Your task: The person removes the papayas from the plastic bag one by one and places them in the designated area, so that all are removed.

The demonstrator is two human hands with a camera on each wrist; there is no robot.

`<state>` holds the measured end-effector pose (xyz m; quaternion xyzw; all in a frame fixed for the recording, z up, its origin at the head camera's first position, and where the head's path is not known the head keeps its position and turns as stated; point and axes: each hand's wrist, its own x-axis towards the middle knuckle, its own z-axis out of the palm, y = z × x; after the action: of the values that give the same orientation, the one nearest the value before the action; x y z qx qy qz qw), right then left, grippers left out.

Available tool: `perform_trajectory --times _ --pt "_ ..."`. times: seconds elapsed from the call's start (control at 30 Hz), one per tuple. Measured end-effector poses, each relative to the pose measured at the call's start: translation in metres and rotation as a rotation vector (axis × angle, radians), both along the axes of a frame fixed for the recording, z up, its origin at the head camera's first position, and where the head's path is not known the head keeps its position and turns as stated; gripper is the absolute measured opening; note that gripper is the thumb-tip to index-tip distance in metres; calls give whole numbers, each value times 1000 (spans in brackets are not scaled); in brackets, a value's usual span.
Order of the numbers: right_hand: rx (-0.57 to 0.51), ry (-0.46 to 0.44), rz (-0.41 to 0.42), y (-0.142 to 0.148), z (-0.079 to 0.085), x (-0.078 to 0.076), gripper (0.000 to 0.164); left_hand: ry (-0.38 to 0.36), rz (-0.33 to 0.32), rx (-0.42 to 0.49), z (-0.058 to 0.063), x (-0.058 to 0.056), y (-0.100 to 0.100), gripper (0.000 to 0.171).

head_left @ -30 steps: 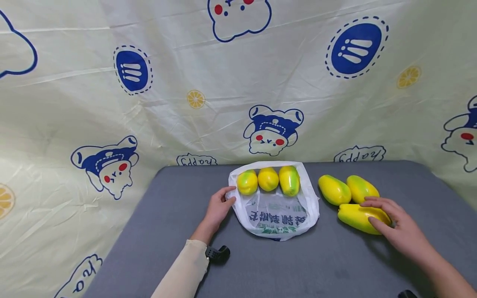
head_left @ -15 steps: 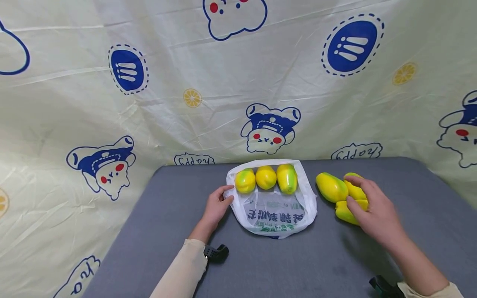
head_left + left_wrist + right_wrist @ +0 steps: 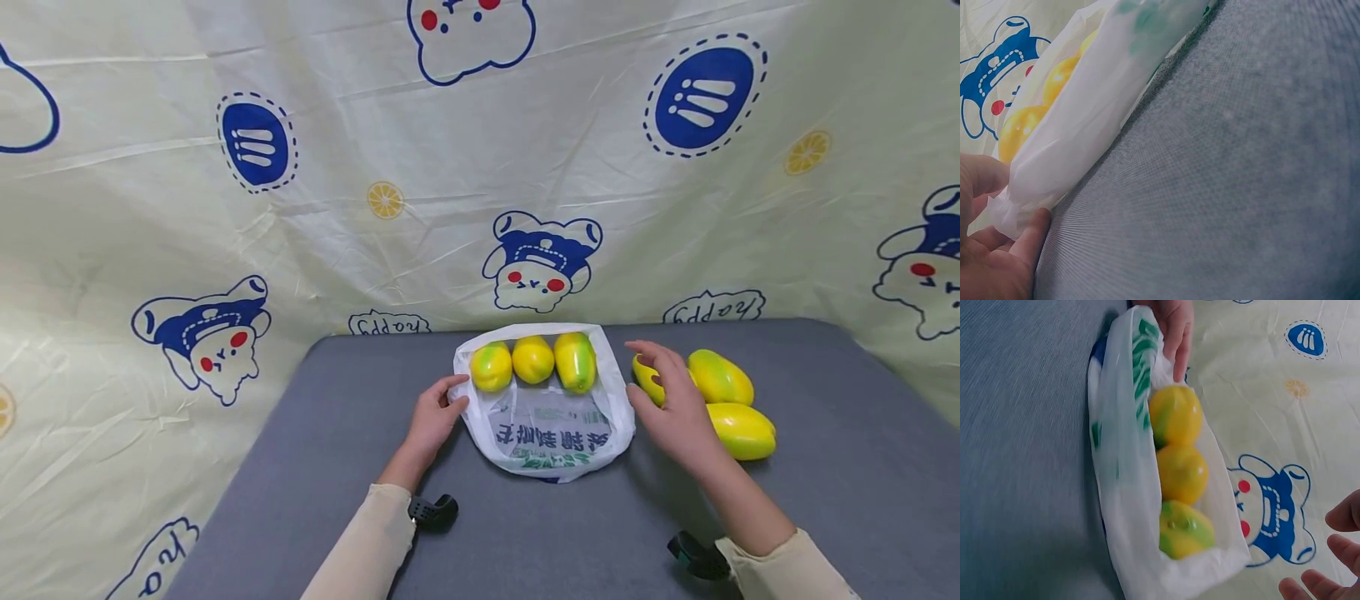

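A white plastic bag [image 3: 555, 433] lies on the grey table with its mouth spread wide. Inside, along its far side, sit three yellow-green papayas [image 3: 533, 360]. My left hand [image 3: 435, 421] holds the bag's left rim; in the left wrist view, a gathered corner of the bag [image 3: 1013, 215] lies between its thumb and fingers. My right hand [image 3: 675, 408] is beside the bag's right edge, fingers spread and holding nothing. It partly covers the nearest of three papayas outside the bag; the back papaya [image 3: 720, 377] and front papaya [image 3: 742, 432] show to its right.
The grey table [image 3: 570, 533] extends around the bag. Behind it hangs a pale curtain [image 3: 420, 258] printed with cartoon figures. Black wrist devices [image 3: 435, 512] are worn on both arms.
My right hand has moved left, from the front papaya on the right, past the others, to the bag's right edge. The left hand stays at the bag's rim.
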<state>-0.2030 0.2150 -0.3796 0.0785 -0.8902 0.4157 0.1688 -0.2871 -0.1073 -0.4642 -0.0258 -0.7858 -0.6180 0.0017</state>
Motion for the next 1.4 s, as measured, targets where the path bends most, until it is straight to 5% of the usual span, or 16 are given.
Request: perform_trajectory --times 0.43,0.63,1.0,1.4 --pt "-173 -138 27 -25 -21 -27 57 65 -3 -8 -2 -2 3 36" --pt "-181 -125 18 -29 -31 -35 57 73 -11 3 -1 -4 0 36" --pt "-130 -107 -41 -24 -41 -33 55 46 -6 0 -3 -3 2 36" --pt "-222 -273 -19 -14 -56 -38 57 32 -10 7 -3 -1 1 36"
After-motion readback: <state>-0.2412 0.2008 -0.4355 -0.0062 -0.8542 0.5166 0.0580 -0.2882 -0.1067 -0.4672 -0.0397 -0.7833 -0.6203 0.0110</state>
